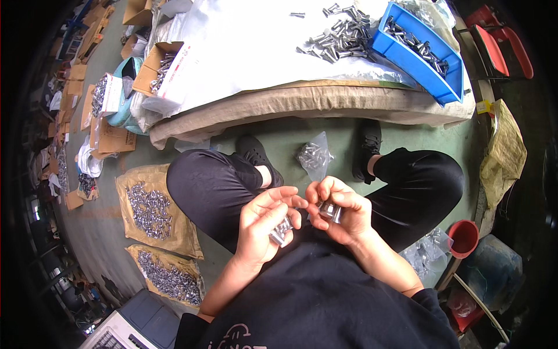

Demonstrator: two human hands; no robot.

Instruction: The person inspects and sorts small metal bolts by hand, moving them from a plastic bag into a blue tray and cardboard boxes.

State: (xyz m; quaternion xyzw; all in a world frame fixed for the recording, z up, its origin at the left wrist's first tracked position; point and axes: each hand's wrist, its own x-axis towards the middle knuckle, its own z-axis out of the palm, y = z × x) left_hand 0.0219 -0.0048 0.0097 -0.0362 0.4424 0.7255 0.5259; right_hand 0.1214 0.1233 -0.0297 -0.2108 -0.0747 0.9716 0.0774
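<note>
My left hand (263,227) is closed around a few shiny metal bolt-like parts (280,231), which show between its thumb and curled fingers. Close beside it, my right hand (347,210) grips similar metal parts (329,210) against its fingers. The fingertips of both hands nearly meet above my lap; whether they touch I cannot tell. On the floor between my feet, just beyond the hands, stands a clear plastic bag (314,156) with metal parts inside. The exact shape of the held parts is partly hidden by my fingers.
Ahead, a white-covered table (244,58) bears a loose heap of metal parts (343,38) and a blue bin (418,72) of more. Left are filled cardboard boxes (154,67) and parts on yellow sacks (189,247). A red bucket (463,238) stands at right.
</note>
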